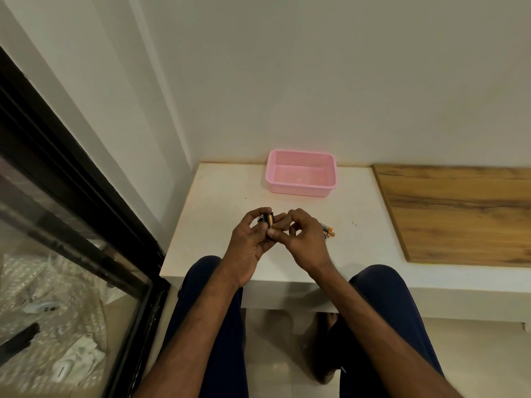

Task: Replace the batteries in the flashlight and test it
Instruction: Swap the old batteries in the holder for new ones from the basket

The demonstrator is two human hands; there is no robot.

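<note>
My left hand (pixel 249 239) grips a small dark flashlight (pixel 268 220) above the white table (pixel 218 214), fingers curled round its body. My right hand (pixel 304 239) meets it from the right, thumb and fingertips pinching at the flashlight's lower end; what lies between those fingers is hidden. Loose batteries (pixel 328 229) with orange ends lie on the table just right of my right hand, partly hidden behind it.
A pink plastic basket (pixel 301 191) stands at the back of the table against the wall. A wooden board (pixel 459 214) lies to the right. A black-framed glass door (pixel 86 225) is on the left. My knees are under the table's front edge.
</note>
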